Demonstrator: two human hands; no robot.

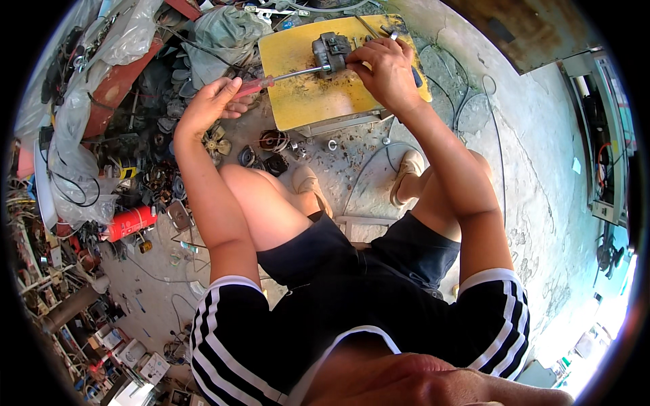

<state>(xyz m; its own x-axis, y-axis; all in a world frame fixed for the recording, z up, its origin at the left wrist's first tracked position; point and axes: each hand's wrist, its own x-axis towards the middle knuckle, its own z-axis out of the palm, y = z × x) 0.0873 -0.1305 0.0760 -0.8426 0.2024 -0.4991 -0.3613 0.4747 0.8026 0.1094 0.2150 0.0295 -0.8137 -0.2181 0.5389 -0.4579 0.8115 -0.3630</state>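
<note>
My left hand (215,105) is closed round the red handle of a screwdriver (254,86). Its thin metal shaft points right, and the tip meets the lower side of a dark grey, greasy metal part (332,53), perhaps a motor housing. That part rests on a stained yellow board (291,111). My right hand (386,71) is closed at the part's right edge, thumb and fingers pinched against it. What exactly lies between those fingertips is partly hidden.
More hand tools (389,31) lie at the board's far right. Loose motor parts (274,140) and dark crumbs litter the concrete floor below it. Scrap, plastic bags and a red cylinder (132,223) crowd the left. Black cables (464,101) run across the floor at right.
</note>
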